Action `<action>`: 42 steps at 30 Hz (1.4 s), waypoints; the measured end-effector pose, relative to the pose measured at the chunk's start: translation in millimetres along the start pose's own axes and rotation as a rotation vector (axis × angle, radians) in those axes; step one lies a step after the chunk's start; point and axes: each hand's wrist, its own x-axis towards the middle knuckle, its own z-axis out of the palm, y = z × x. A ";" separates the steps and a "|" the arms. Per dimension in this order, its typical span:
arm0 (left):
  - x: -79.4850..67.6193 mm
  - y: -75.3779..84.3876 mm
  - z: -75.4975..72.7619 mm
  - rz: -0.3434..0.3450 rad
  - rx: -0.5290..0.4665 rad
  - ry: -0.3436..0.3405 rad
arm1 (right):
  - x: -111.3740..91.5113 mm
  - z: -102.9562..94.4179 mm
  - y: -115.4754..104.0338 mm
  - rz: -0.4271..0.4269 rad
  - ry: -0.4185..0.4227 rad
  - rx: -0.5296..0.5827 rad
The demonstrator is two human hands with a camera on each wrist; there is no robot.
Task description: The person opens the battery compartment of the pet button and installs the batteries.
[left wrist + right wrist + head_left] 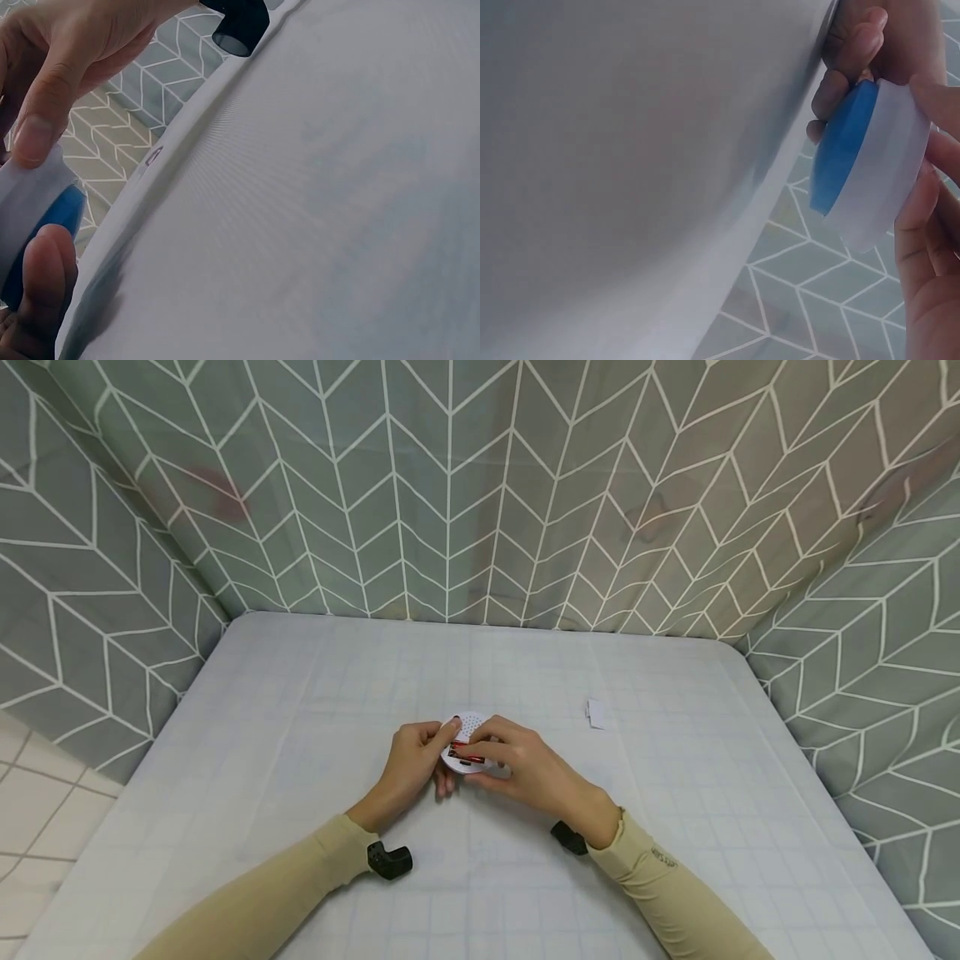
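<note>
Thumb and fingers of our left hand point(407, 768) grip a round white-and-blue device point(472, 724) above the counter point(315, 693), near its middle. Our right hand point(531, 767) bends over its face, fingertips touching red batteries point(474, 759); whether it pinches one we cannot tell. A small white piece point(596, 713) lies rightward, well inside the far edge, which patterned curtains point(480, 485) line.

Room to pass between right hand point(528, 758) and white piece point(596, 714); patterned curtain point(480, 485) blocks beyond the table point(337, 685)
</note>
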 end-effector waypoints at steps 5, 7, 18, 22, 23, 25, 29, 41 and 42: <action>0.4 -0.7 0.1 0.001 -0.003 -0.001 | -1.7 -1.3 2.7 0.042 0.049 0.060; 0.9 -0.3 0.1 0.008 0.000 0.002 | -1.6 -2.2 3.8 0.059 0.070 0.082; 0.3 -1.2 -0.6 0.000 -0.002 0.008 | -3.9 -4.9 13.8 0.160 0.166 0.169; 1.1 -1.7 -0.4 -0.008 -0.013 0.007 | -6.5 -12.7 20.3 0.192 0.185 0.166; 1.2 -1.7 -0.3 -0.009 -0.015 0.008 | -7.4 -15.1 22.2 0.201 0.191 0.160; 1.3 -1.4 -0.1 -0.016 -0.018 0.008 | -9.4 -19.8 25.6 0.225 0.208 0.154; 1.7 -0.6 0.0 -0.025 -0.024 0.010 | -15.1 -27.8 33.1 0.272 0.223 0.163; 0.8 1.0 1.5 -0.038 -0.029 0.016 | -39.2 -44.3 53.0 0.397 0.260 0.058; 0.7 1.1 1.5 -0.036 -0.027 0.015 | -41.9 -45.7 54.4 0.416 0.261 0.045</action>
